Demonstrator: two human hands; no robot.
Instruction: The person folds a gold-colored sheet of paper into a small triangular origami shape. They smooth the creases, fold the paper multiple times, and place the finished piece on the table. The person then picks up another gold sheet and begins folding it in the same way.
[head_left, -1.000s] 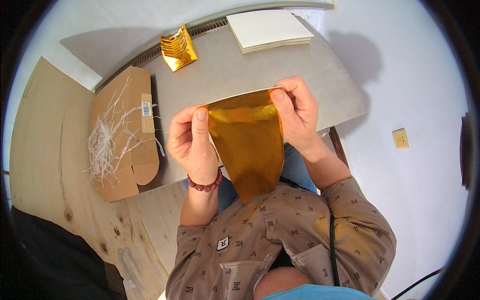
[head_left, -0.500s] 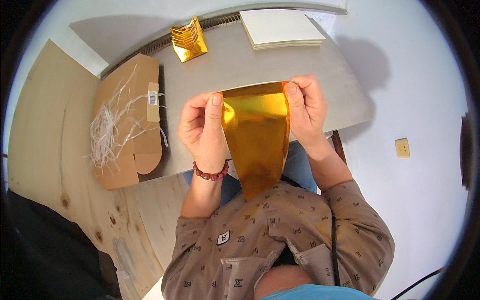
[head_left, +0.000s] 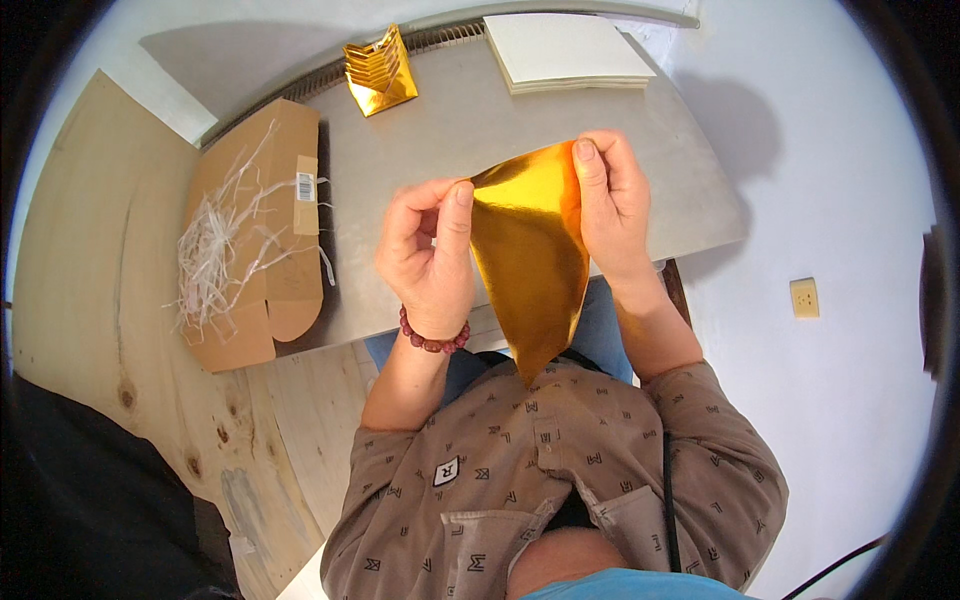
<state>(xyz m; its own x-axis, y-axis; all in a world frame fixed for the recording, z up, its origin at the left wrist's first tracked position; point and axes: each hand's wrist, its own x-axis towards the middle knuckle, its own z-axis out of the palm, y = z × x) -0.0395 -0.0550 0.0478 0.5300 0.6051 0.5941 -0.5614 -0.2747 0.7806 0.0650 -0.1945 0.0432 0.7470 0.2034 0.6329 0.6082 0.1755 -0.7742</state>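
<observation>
A shiny gold foil sheet (head_left: pixel 532 250) hangs between my hands over the near edge of the table, its lower end narrowing to a point in front of my shirt. My left hand (head_left: pixel 430 250), with a dark red bead bracelet (head_left: pixel 434 340) at the wrist, pinches the sheet's upper left corner between thumb and fingertips. The upper right corner is pinched the same way by my right hand (head_left: pixel 612 205), which sits a little higher. The foil's top edge slants and curves, and its back side is hidden.
Several folded gold foil pieces (head_left: pixel 382 80) stand stacked at the table's back. A pile of white sheets (head_left: pixel 568 52) lies at the back right. Left on the grey table (head_left: pixel 400 150), a brown cardboard box (head_left: pixel 290 260) bears white shredded strips (head_left: pixel 215 255). A socket (head_left: pixel 804 298) is on the right wall.
My left hand has moved right, toward my right hand, which has risen slightly. The foil's top edge has gone from nearly straight to slanted and curved, and its lower tip has shifted right.
</observation>
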